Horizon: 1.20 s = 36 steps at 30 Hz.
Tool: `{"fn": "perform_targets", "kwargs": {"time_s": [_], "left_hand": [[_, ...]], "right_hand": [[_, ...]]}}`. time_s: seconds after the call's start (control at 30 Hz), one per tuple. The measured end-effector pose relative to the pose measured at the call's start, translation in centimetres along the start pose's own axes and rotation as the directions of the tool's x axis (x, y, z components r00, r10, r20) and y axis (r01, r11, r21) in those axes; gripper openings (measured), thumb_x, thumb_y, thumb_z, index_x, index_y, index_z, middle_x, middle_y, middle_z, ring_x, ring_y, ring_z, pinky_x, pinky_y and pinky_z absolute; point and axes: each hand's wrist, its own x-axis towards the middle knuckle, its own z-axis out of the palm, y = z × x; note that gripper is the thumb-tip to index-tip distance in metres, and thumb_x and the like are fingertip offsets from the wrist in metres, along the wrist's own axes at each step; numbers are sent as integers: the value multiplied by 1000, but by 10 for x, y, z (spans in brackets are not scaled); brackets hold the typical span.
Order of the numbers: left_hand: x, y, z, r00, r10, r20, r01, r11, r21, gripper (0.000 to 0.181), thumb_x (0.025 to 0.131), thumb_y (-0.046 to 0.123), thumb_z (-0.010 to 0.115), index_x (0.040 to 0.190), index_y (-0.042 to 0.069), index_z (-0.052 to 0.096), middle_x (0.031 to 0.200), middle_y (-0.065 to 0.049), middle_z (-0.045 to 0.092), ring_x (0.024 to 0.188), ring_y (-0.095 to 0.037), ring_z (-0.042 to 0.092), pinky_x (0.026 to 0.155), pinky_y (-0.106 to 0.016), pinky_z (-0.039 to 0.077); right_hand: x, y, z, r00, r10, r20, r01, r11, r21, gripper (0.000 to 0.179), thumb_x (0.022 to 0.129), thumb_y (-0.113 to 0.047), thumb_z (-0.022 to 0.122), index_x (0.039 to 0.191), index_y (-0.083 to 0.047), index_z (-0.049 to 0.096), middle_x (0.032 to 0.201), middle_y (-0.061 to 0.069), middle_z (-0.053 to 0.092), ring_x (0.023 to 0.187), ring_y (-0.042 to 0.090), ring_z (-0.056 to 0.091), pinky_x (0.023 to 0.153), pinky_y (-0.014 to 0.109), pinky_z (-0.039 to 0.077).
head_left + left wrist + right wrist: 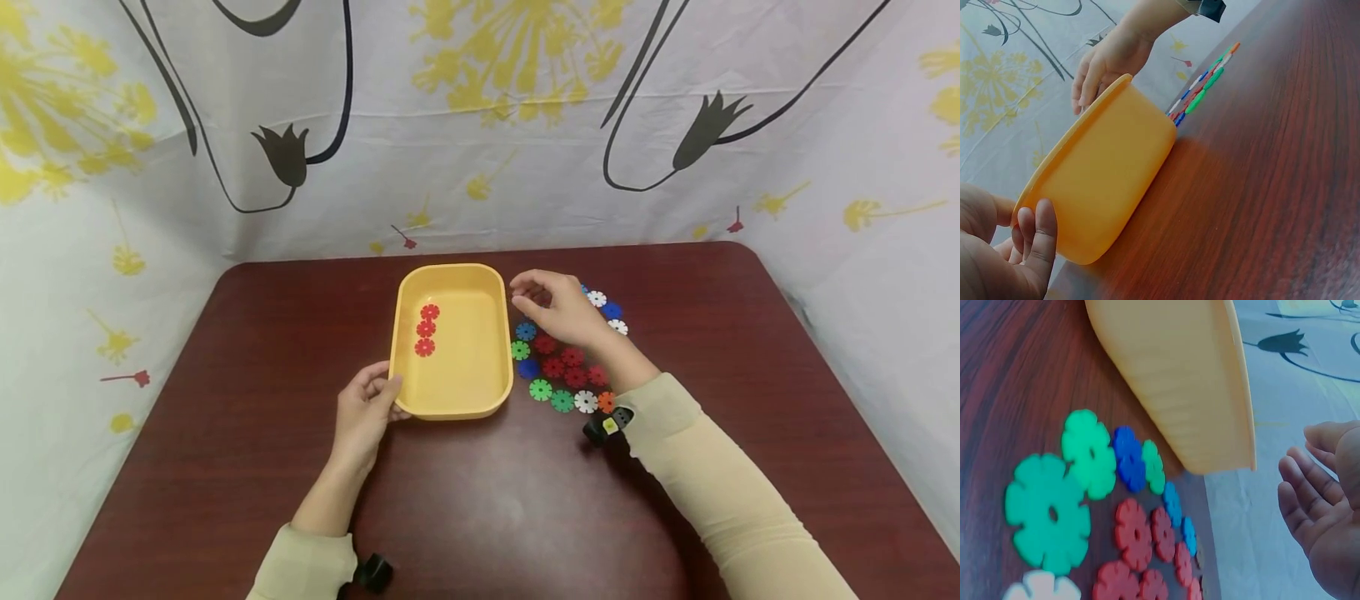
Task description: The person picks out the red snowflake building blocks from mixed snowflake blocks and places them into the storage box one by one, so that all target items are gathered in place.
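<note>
A yellow plastic tray [467, 387] stands on the table with three red flower-shaped discs [426, 328] in a column inside, toward its left side. My left hand [365, 406] grips the tray's near left edge, thumb over the rim and fingers against the outer wall, as the left wrist view shows. Above the table, just past the tray's right rim, hovers my right hand [558, 310]. Its fingers are loosely bent, and in the right wrist view nothing shows between the fingers [1307, 487]. Several more red discs [573, 367] lie below and around that hand, partly covered by the forearm.
Green discs [540, 389], blue discs [528, 368], white discs [586, 402] and an orange disc [606, 402] form a ring around the red ones, right of the tray. Patterned cloth [480, 192] hangs behind the dark wooden table [300, 333].
</note>
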Motion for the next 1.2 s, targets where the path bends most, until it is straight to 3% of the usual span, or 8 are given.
{"fn": "perform_targets", "kwargs": {"time_s": [0.2, 0.5, 0.87, 1.2], "left_hand": [[2, 3, 0, 1000, 9, 6, -9, 1000, 1, 32, 100, 7, 62, 132, 1, 56, 93, -19, 59, 61, -13, 60, 59, -26, 59], [3, 6, -1, 1000, 11, -2, -11, 1000, 16, 32, 101, 8, 62, 131, 1, 56, 92, -17, 60, 61, -13, 60, 59, -26, 59], [-1, 3, -2, 1000, -10, 1, 10, 1000, 23, 33, 101, 8, 62, 132, 0, 55, 90, -15, 59, 63, -12, 60, 60, -25, 59], [-3, 0, -1, 1000, -5, 6, 5, 1000, 16, 32, 101, 8, 62, 131, -1, 56, 89, -15, 59, 62, -12, 59, 60, -25, 59]], "right_hand": [[-3, 12, -13, 995, 16, -97, -20, 999, -36, 20, 99, -16, 67, 117, -6, 68, 102, 8, 71, 91, 22, 66, 78, 40, 56], [-6, 30, -33, 987, 72, -144, -90, 989, -120, 26, 100, -18, 65, 119, 0, 66, 107, 14, 70, 97, 29, 66, 82, 47, 57], [-18, 54, -32, 980, 199, -23, -199, 954, -226, 23, 101, -11, 63, 121, 1, 66, 105, 16, 70, 92, 29, 66, 72, 42, 54], [-26, 64, -30, 974, 211, 81, -169, 918, -360, 20, 97, -9, 68, 112, 3, 70, 92, 13, 70, 81, 25, 63, 74, 45, 54]]}}
